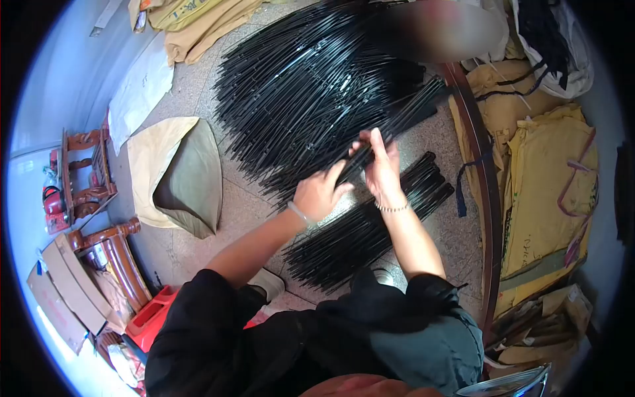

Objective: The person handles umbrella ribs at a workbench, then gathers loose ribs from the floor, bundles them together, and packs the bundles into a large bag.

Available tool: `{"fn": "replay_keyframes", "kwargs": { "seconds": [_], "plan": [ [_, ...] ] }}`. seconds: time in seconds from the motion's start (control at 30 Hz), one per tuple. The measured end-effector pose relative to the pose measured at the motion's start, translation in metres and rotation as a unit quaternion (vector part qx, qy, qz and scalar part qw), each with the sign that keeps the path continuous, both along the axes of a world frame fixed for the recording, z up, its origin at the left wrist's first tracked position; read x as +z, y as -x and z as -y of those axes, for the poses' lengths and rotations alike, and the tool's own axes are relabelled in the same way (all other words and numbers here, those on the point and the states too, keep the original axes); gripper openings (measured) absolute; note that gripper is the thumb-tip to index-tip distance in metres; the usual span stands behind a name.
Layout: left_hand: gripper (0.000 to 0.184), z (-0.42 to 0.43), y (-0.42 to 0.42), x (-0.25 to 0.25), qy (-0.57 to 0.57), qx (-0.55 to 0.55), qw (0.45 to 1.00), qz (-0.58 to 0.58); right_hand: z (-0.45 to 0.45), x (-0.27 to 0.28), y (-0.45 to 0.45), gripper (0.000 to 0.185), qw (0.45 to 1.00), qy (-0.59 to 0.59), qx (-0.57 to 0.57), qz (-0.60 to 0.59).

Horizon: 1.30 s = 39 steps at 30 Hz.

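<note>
Thin black rods in a bundle slant up to the right from between my hands. My right hand is wrapped round the bundle, thumb up, with a beaded bracelet at the wrist. My left hand touches the lower left part of the same bundle, fingers apart and slightly blurred; a light bangle is on that wrist. Beyond them a large heap of black rods covers the floor. Nearer my body lies a smaller stack of rods, in bundles side by side.
An open beige sack stands on the floor at the left. Wooden furniture and a red stool are at the lower left. A dark curved wooden edge runs down the right, with yellow sacks beyond. A blurred patch covers the top right.
</note>
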<state>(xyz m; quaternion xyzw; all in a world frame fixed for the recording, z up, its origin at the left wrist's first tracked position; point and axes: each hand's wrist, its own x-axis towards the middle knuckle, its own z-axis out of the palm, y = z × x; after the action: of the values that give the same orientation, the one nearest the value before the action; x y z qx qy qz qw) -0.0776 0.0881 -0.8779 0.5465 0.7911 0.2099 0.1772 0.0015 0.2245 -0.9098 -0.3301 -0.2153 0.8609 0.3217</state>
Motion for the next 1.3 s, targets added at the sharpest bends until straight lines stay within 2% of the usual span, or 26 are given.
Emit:
{"fn": "replay_keyframes", "kwargs": {
  "seconds": [0.03,0.1,0.17,0.2,0.23,0.3,0.33,0.37,0.4,0.43,0.47,0.5,0.57,0.67,0.7,0.77,0.8,0.9,0.93,0.97,1.03,1.13,1.2,1.23,1.27,1.3],
  "plan": [
    [0.055,0.004,-0.011,0.005,0.031,0.004,0.999,0.034,0.008,0.008,-0.009,0.024,0.998,0.056,-0.018,0.01],
    [0.056,0.015,-0.03,0.018,0.019,-0.023,0.993,0.117,0.025,0.029,-0.037,0.022,0.997,0.074,-0.035,-0.008],
    [0.054,0.02,-0.034,0.047,0.11,-0.087,0.969,0.204,0.044,0.037,-0.07,0.02,0.996,0.075,-0.057,-0.001],
    [0.04,0.018,-0.035,0.06,0.068,-0.092,0.963,0.244,0.052,0.043,-0.083,0.022,0.993,0.093,-0.065,0.034],
    [0.04,0.019,-0.034,0.056,0.069,-0.096,0.962,0.247,0.059,0.044,-0.096,0.022,0.989,0.117,-0.062,0.069],
    [0.027,0.018,-0.027,0.032,0.098,-0.097,0.971,0.196,0.068,0.031,-0.115,0.023,0.979,0.153,-0.076,0.112],
    [0.027,0.017,-0.024,0.004,0.122,0.022,0.937,0.325,0.067,0.029,-0.12,0.024,0.97,0.19,-0.078,0.13],
    [0.024,0.005,-0.011,-0.011,0.102,-0.01,0.964,0.246,0.07,0.003,-0.137,0.027,0.976,0.179,-0.059,0.112],
    [0.022,-0.001,-0.007,-0.042,0.024,0.001,0.995,0.097,0.071,-0.009,-0.144,0.028,0.974,0.181,-0.04,0.127],
    [0.028,-0.014,-0.005,-0.05,0.056,0.053,0.996,0.041,0.072,-0.018,-0.148,0.029,0.973,0.184,-0.021,0.141],
    [0.044,-0.022,0.0,-0.071,0.0,0.041,0.997,-0.065,0.076,-0.024,-0.151,0.029,0.972,0.185,-0.025,0.144],
    [0.045,-0.031,0.001,-0.08,0.087,0.064,0.993,-0.057,0.08,-0.029,-0.153,0.03,0.971,0.165,-0.016,0.171],
    [0.037,-0.037,0.005,-0.1,0.136,0.019,0.983,-0.122,0.082,-0.035,-0.154,0.031,0.97,0.145,-0.012,0.197],
    [0.02,-0.036,0.013,-0.112,0.097,0.016,0.986,-0.133,0.084,-0.028,-0.152,0.032,0.967,0.109,-0.001,0.231],
    [0.02,-0.033,0.015,-0.11,0.097,0.013,0.986,-0.133,0.085,-0.029,-0.152,0.032,0.967,0.11,-0.003,0.23],
    [0.018,-0.025,0.018,-0.104,-0.01,0.007,0.99,-0.142,0.086,-0.038,-0.153,0.033,0.96,0.147,0.017,0.239],
    [0.016,-0.022,0.02,-0.093,0.021,0.004,0.992,-0.122,0.088,-0.046,-0.155,0.032,0.959,0.163,0.022,0.233],
    [0.02,-0.011,0.021,-0.061,0.028,0.006,0.998,-0.055,0.092,-0.042,-0.16,0.031,0.951,0.123,0.046,0.28],
    [0.024,-0.006,0.022,-0.056,-0.027,-0.017,0.998,-0.059,0.094,-0.046,-0.163,0.03,0.953,0.113,0.054,0.274],
    [0.024,-0.003,0.02,-0.051,-0.028,-0.018,0.998,-0.058,0.092,-0.048,-0.169,0.03,0.953,0.113,0.052,0.275],
    [0.028,0.002,0.013,-0.02,-0.056,-0.032,0.998,0.01,0.08,-0.03,-0.175,0.032,0.955,0.144,0.156,0.208],
    [0.029,0.011,-0.003,0.024,0.011,-0.051,0.992,0.112,0.064,-0.012,-0.187,0.035,0.913,0.066,0.284,0.286],
    [0.028,0.023,-0.016,0.016,0.047,-0.059,0.986,0.15,0.057,-0.017,-0.201,0.044,0.857,-0.02,0.343,0.383],
    [0.03,0.022,-0.023,0.018,0.186,-0.07,0.965,0.169,0.06,-0.02,-0.208,0.044,0.858,-0.019,0.343,0.383],
    [0.036,0.03,-0.033,-0.001,0.194,-0.088,0.967,0.136,0.067,-0.024,-0.215,0.048,0.787,-0.164,0.333,0.492],
    [0.044,0.039,-0.042,-0.029,0.202,-0.107,0.968,0.102,0.075,-0.03,-0.223,0.052,0.687,-0.303,0.31,0.583]
  ]
}}
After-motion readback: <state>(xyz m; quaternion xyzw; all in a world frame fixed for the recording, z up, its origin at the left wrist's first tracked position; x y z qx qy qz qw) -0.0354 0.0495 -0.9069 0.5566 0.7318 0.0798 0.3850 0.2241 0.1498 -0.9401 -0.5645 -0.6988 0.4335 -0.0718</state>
